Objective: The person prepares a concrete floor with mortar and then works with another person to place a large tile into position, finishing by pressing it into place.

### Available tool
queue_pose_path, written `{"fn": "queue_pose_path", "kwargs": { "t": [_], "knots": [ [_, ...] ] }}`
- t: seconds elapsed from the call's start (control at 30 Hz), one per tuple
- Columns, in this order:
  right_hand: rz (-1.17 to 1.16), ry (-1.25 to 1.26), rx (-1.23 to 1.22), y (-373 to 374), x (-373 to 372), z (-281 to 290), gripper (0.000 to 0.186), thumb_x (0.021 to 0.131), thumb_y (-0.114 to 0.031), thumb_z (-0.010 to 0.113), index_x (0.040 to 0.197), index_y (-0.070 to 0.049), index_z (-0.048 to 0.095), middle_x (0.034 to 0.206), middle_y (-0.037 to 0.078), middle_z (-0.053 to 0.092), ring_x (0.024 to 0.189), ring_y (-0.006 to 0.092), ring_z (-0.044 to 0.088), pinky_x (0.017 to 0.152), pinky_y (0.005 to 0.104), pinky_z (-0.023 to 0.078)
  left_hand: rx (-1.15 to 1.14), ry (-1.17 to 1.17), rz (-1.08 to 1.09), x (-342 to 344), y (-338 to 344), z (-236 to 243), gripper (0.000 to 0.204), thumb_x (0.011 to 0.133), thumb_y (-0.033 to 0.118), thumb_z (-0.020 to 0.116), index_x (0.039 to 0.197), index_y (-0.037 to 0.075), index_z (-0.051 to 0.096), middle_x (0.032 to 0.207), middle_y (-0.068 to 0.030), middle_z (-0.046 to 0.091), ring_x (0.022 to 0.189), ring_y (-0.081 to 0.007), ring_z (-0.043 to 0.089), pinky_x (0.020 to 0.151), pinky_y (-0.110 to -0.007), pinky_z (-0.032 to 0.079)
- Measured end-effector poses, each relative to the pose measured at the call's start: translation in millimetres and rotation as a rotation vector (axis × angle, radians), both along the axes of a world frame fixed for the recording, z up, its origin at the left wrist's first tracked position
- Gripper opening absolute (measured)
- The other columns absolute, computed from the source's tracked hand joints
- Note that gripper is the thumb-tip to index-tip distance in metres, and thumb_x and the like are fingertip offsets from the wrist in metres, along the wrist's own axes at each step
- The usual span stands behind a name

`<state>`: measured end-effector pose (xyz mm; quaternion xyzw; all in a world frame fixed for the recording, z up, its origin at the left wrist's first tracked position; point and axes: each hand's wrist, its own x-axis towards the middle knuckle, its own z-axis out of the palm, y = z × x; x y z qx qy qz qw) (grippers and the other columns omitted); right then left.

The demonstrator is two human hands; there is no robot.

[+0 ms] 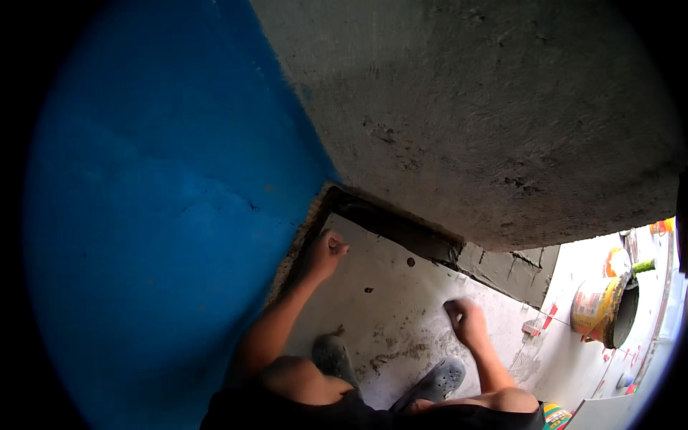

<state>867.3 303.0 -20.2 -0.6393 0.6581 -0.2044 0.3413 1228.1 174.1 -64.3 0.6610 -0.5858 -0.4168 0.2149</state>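
My left hand [327, 254] is closed above the far left part of a large pale tile [401, 301], near the foot of the blue wall. Its fingers curl together, and whatever lies inside them is hidden. Farther right, my right hand [467, 319] is also closed over the tile, slightly blurred; a dark patch shows at its fingertips, too unclear to name. Beyond the tile's far edge runs a dark gap that leads right into a strip of grey mortar [502, 271]. Dark spots and smudges mark the tile.
A blue wall [165, 186] rises on the left, meeting a rough grey wall [473, 122] ahead. My grey clogs [438, 378] stand on the tile. At right, a yellow bucket [595, 312] lies tipped near red tile-levelling wedges [531, 328]. A green-handled item [643, 266] lies behind it.
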Motion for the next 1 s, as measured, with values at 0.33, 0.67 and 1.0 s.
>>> {"fn": "queue_pose_path", "kwargs": {
  "t": [0.33,0.67,1.0],
  "knots": [
    [0.348,-0.072,0.436,108.5,30.4,-29.7,0.018,0.086,-0.025,0.062,0.09,-0.008,0.066,0.078,0.015,0.062,0.071,0.0349,0.06,0.064,0.0401,0.049,-0.16,-0.335,-0.12,15.7,-74.3,-67.8,0.038,0.094,0.006,0.051,0.131,0.003,0.043,0.105,-0.0202,0.057,0.089,-0.027,0.057,0.073,-0.041,0.05],
    [0.268,-0.088,0.393,109.5,22.1,-34.4,0.019,0.086,-0.024,0.061,0.09,-0.006,0.065,0.08,0.017,0.061,0.076,0.037,0.059,0.066,0.0421,0.048,-0.346,-0.546,-0.364,9.6,-80.8,-45.6,0.029,0.09,-0.002,0.047,0.116,0.003,0.059,0.113,-0.0181,0.056,0.098,-0.034,0.057,0.076,-0.046,0.052],
    [0.286,-0.055,0.424,104.2,22.9,-38.8,0.02,0.087,-0.024,0.06,0.091,-0.005,0.063,0.081,0.018,0.06,0.08,0.0389,0.058,0.07,0.0438,0.048,-0.09,-0.714,-0.569,-0.5,-92.1,-13.5,0.035,0.092,-0.003,0.046,0.127,0.003,0.051,0.129,-0.0164,0.047,0.117,-0.0332,0.047,0.1,-0.042,0.046]
  ]
}}
